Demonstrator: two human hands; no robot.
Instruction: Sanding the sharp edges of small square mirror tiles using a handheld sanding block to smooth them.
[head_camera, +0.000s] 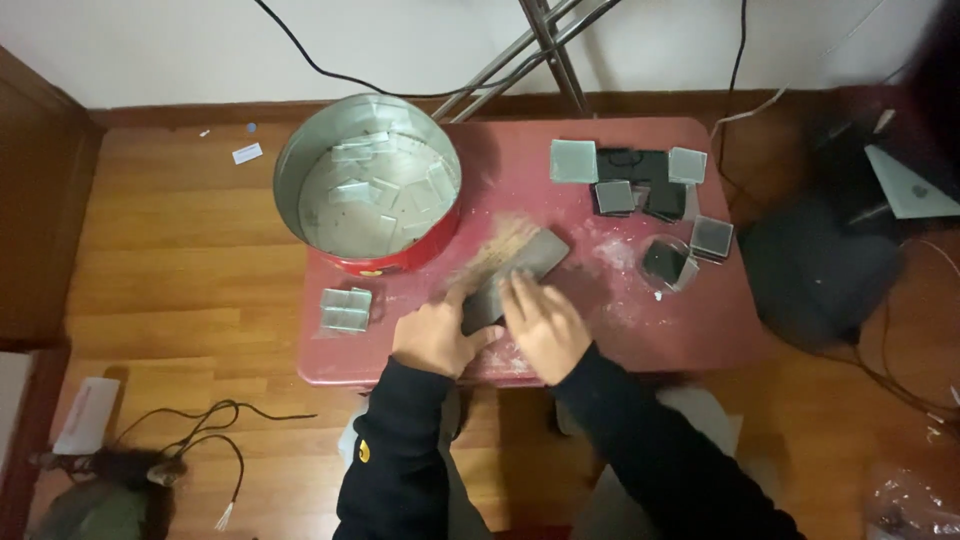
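— Down on the red table (640, 330), near the front edge: left hand (436, 338) curled, clamping the near end of a long grey block (515, 275).
— Right hand (546, 325)?
— Flat, fingers spread, pressing on top of that same block. Lying slantwise, far end pointing toward the round tin (368, 180).
— Inside the tin?
— Clear glass squares scattered over the bottom.
— And elsewhere?
— Small stack of glass squares (346, 308) just left of the left hand. More squares, clear and dark, clustered at the far right corner (640, 180). Pale dust around the block.
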